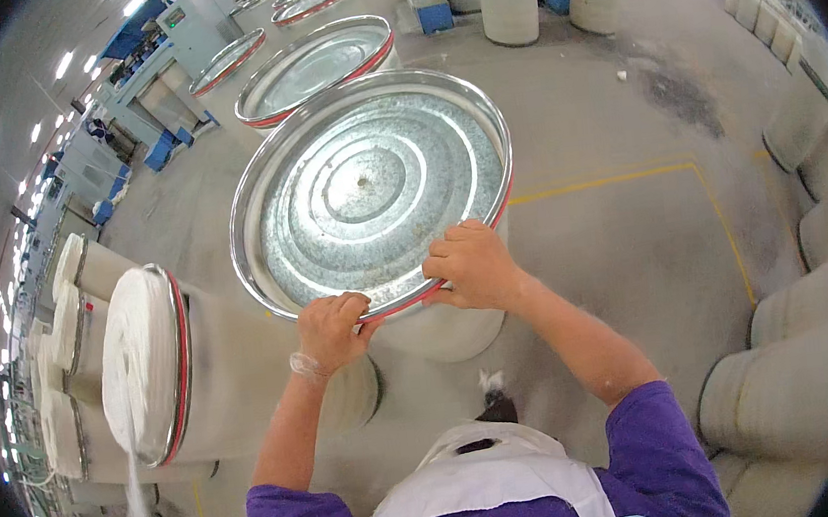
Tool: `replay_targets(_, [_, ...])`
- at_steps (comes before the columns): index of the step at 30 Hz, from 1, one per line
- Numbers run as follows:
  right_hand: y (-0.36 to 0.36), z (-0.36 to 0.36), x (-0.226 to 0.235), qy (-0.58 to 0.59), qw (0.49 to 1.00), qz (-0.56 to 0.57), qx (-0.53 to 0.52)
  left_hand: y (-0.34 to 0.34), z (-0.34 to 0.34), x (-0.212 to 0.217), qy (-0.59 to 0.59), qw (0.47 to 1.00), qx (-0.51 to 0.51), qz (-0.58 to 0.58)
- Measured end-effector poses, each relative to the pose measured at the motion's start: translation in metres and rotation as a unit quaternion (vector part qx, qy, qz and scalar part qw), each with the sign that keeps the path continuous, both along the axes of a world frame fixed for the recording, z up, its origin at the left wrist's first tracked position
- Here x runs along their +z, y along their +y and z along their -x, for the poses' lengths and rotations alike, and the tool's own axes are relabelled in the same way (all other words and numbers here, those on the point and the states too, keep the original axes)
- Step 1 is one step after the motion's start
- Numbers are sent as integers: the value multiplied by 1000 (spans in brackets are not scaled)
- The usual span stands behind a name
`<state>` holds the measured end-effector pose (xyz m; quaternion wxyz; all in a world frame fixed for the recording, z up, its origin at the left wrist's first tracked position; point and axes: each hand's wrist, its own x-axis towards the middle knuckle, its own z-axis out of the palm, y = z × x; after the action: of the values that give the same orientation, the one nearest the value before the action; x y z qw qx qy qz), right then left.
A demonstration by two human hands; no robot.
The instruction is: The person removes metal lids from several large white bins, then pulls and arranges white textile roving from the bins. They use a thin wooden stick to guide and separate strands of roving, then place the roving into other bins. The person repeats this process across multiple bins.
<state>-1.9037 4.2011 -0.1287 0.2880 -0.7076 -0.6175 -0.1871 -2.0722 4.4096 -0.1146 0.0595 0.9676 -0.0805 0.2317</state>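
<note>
In front of me stands a tall, pale drum-shaped can (441,334) with a shiny metal rim and a red band below it. Its round metal plate (362,189), ringed with raised circles, lies just inside the rim. My left hand (331,328) curls over the near rim, thumb on the outside. Further right along the same rim, my right hand (474,265) grips with its fingers over the edge. The undersides of both hands are partly hidden.
More metal-topped cans (316,69) line up behind this one. On the left, a can full of coiled white fibre (136,370) trails a loose strand. Pale cans (786,397) stand along the right. Yellow lines (616,179) mark the floor; machines (197,25) stand at the far left.
</note>
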Motion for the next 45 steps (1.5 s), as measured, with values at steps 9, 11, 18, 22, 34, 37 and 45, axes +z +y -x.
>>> replay_targets(9, [75,-77,-17,-23,1000,-11,-5,66,-70,-16,2,999,24,-21])
replay_targets(11, [95,-96,-15,-22,1000,-4,1,87,-90,-17,15,999,39,-18])
replay_targets(18, [187,-197,-8,-76,994,-51,51,184,-179,-12,-2,999,22,37])
replay_targets(22, [208,-235,-14,-107,988,-83,79,198,-212,-14,5,1000,23,13])
replay_targets(34, [344,-248,-60,-135,990,-41,5,358,-253,-53,109,994,9,4])
replay_targets(37, [404,-261,-59,-174,983,-53,5,424,-277,-61,41,998,-45,-11])
replay_targets(45, [571,-322,-58,-227,967,-114,-37,610,-371,-72,10,998,-62,-13])
